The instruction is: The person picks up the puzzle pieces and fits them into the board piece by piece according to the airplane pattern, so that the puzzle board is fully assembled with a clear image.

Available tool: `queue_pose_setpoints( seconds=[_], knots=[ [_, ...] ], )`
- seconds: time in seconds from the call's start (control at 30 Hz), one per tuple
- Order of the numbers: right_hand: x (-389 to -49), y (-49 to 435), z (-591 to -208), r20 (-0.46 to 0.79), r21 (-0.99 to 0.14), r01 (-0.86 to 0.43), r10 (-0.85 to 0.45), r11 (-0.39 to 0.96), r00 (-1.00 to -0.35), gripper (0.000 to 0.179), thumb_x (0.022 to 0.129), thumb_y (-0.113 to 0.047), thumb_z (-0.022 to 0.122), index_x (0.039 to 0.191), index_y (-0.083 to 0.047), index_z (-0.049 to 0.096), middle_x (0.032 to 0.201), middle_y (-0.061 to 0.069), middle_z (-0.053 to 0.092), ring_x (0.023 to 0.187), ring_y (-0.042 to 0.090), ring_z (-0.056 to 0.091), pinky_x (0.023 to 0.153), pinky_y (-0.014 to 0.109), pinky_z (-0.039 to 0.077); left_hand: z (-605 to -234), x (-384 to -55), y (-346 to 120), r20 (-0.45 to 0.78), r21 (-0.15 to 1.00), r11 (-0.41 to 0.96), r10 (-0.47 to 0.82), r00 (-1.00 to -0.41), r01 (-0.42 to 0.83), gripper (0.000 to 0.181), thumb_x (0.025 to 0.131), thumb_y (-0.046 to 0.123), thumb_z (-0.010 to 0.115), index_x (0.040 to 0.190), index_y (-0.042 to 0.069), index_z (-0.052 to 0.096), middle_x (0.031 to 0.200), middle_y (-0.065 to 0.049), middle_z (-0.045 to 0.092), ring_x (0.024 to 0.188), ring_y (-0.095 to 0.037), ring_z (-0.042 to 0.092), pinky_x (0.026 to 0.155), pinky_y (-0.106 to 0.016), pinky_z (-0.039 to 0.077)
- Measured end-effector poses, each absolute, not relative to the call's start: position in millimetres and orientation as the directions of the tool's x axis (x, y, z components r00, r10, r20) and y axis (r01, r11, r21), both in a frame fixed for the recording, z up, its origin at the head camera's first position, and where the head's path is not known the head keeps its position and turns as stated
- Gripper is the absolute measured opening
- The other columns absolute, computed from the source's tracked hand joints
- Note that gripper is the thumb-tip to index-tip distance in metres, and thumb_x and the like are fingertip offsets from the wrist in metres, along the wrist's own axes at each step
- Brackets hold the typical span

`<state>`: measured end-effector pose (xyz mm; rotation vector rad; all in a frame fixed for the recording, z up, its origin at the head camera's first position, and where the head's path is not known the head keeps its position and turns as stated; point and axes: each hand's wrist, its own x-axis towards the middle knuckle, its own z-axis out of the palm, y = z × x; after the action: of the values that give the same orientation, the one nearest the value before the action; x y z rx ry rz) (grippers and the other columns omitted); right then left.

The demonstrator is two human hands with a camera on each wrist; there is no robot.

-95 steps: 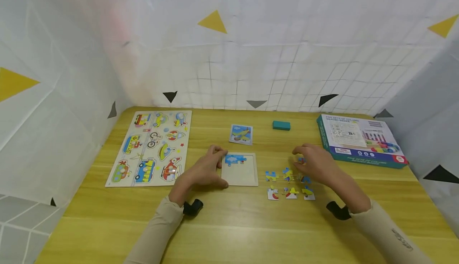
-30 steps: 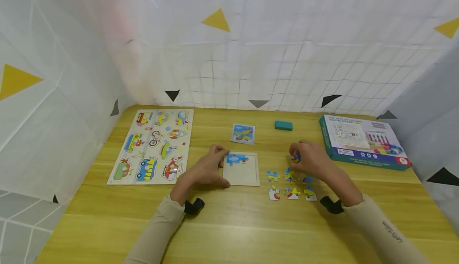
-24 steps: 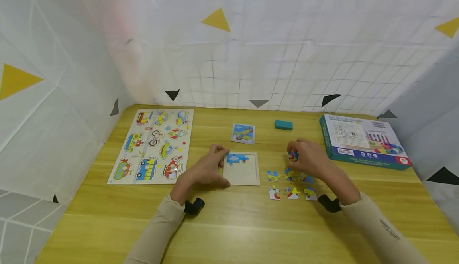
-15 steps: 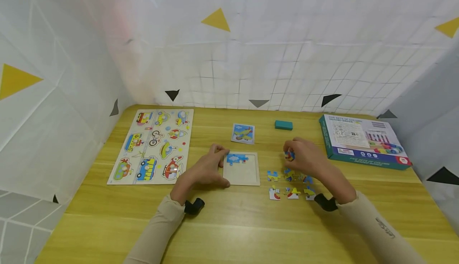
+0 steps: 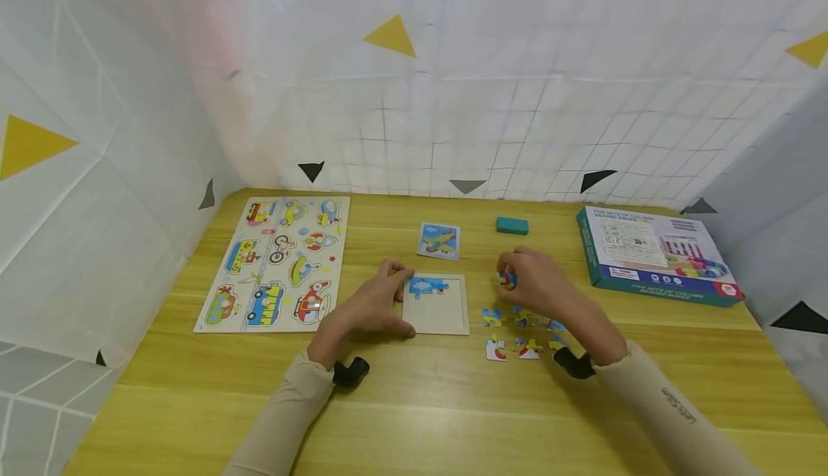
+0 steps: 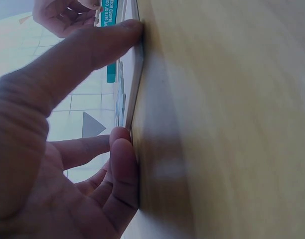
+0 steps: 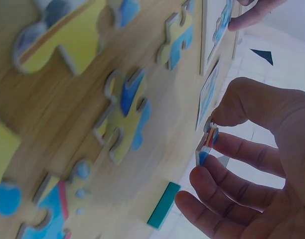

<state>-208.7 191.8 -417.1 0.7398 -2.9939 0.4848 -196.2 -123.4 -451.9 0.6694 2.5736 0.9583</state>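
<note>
My right hand (image 5: pixel 535 283) pinches a blue, red and yellow jigsaw piece (image 7: pixel 207 143) between thumb and fingers, raised above the table to the right of the wooden puzzle tray (image 5: pixel 441 319). My left hand (image 5: pixel 371 306) holds that tray at its left edge, thumb at the near corner and fingers at the far one. Joined blue sky pieces (image 5: pixel 427 286) lie along the tray's far side, leaving bare wood below them. Several loose jigsaw pieces (image 5: pixel 495 350) lie in rows right of the tray, partly hidden under the right forearm.
A picture card (image 5: pixel 439 241) with a yellow plane lies behind the tray. Beyond the right hand is a teal block (image 5: pixel 512 226). A boxed bead set (image 5: pixel 656 253) stands at the right, and a vehicle peg board (image 5: pixel 274 264) lies at the left.
My right hand has picked up a jigsaw piece from the far row and carried it leftward toward the tray. My left hand has stayed at the tray's edge.
</note>
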Motion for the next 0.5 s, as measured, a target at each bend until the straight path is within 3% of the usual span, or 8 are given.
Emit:
queue_pose_setpoints(
  seconds=[0.5],
  knots=[
    [-210, 168, -420, 0.105, -0.298, -0.493, -0.486, 0.817, -0.868, 0.023, 0.075, -0.017, 0.077, 0.095, -0.008, 0.07, 0.086, 0.005, 0.059, 0.071, 0.018, 0.052, 0.065, 0.036, 0.047, -455, -197, -123, -0.132, 0.673, 0.673, 0.517, -0.846, 0.307, 0.107, 0.066, 0.031, 0.093, 0.154, 0.008, 0.037, 0.138, -0.002, 0.031, 0.088, -0.017, 0.052, 0.079, -0.032, 0.043]
  ],
)
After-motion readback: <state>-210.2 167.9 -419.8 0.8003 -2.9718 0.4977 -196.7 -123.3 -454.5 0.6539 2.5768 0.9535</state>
